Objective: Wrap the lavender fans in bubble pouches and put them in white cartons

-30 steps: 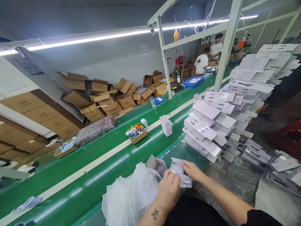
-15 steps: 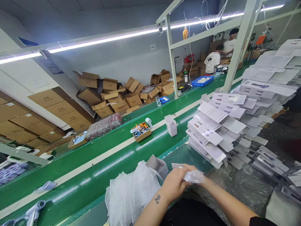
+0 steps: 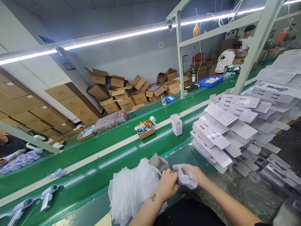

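My left hand [image 3: 168,184] has its fingers curled at the near side of an upright white box [image 3: 178,166], whose lower part is hidden. Just right of it, my right hand [image 3: 193,173] is closed around a clear bubble-wrap bag [image 3: 188,182] with a pale item inside, only partly visible. The bag lies against the box's open end, tilted; how far inside it reaches I cannot tell. Another open white box [image 3: 158,163] stands behind my left hand. Left of it, a pile of bubble-wrap bags [image 3: 134,191] lies on the bench.
Flat printed cartons [image 3: 218,135] are stacked high on the right. On the green belt [image 3: 113,166] are a small parts box [image 3: 146,130], a white carton [image 3: 176,125] and handheld devices [image 3: 48,197]. A metal post [image 3: 180,62] rises beyond. People work at the far right and left edge.
My hands have moved apart, the left one drawing back left and down. The wrapped item has turned downward beside the box. The view has swung left, and more devices show on the belt.
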### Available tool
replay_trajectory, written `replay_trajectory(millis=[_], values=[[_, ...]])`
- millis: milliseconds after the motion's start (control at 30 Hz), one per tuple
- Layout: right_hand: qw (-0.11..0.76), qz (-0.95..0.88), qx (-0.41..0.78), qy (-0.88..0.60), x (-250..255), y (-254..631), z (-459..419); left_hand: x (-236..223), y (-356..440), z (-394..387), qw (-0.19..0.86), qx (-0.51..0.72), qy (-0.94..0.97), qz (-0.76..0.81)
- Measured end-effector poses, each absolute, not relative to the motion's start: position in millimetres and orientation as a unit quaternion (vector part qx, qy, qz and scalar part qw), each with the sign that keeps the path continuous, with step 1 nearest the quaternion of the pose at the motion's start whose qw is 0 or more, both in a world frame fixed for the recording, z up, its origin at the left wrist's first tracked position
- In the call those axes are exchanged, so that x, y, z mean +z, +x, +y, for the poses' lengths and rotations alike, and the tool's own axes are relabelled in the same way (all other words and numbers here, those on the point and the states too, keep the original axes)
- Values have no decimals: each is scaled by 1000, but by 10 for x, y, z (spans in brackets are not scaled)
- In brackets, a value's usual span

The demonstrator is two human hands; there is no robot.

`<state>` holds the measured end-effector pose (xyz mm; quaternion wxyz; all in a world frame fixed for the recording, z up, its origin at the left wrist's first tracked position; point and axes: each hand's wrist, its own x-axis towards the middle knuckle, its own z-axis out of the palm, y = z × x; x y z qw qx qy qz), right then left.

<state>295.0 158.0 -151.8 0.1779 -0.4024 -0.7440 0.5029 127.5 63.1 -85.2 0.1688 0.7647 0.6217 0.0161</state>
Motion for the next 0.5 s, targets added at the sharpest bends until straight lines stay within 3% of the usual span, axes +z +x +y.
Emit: replay_trajectory(millis=[100, 233, 400, 500], values=[[185, -690, 598, -362, -1457, 3054, 1545, -896, 1231, 560, 208, 78, 711, 668], [135, -607, 727, -291, -1600, 3241, 1462, -1059, 1296, 541, 156, 87, 716, 675], [171, -716, 590, -331, -1729, 3123, 1300, -1131, 1386, 651, 109, 42, 768, 630], [222, -713, 581, -323, -1662, 2995, 1431, -944, 1304, 642, 142, 131, 744, 639]])
